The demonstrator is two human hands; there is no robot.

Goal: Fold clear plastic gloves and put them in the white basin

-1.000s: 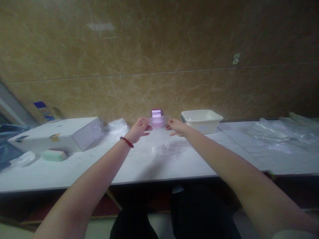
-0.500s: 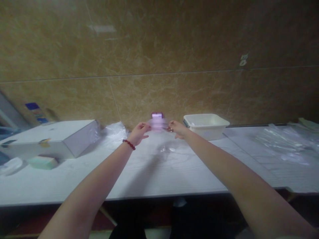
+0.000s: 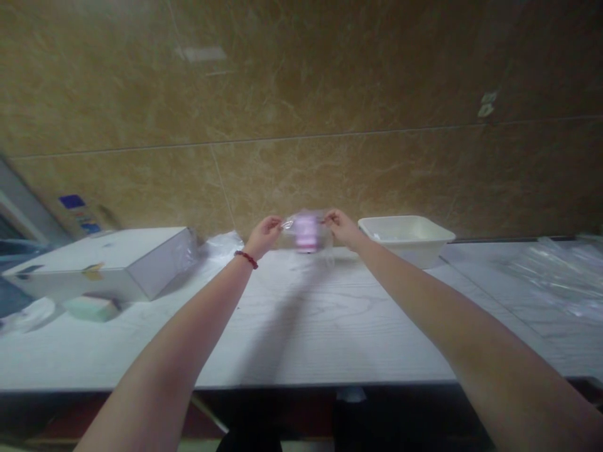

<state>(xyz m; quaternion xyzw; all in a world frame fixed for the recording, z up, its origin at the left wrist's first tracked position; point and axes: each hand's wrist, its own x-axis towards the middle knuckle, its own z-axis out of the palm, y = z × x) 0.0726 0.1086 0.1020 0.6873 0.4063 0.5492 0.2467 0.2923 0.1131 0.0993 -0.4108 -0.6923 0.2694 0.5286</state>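
Observation:
My left hand (image 3: 264,236), with a dark red bead bracelet at the wrist, pinches one side of a clear plastic bag (image 3: 288,223). At the other side, the fingers of my right hand (image 3: 343,228) are closed on the same bag. The bag spans the gap between both hands above the back of the table, blurred by motion. Behind it, seen partly through the plastic, a phone (image 3: 306,232) with a lit pinkish screen stands near the wall.
A cream plastic basin (image 3: 426,254) stands right of my hands. Clear plastic bags (image 3: 560,270) lie farther right. On the left are a white box (image 3: 101,254), crumpled clear plastic (image 3: 221,246), a pale green block (image 3: 90,308) and a white roll (image 3: 35,314). A tiled wall (image 3: 301,169) bounds the table.
Both hands have risen a little, lifting the plastic bag in front of the phone. The view has shifted slightly, so the basin and box appear farther right.

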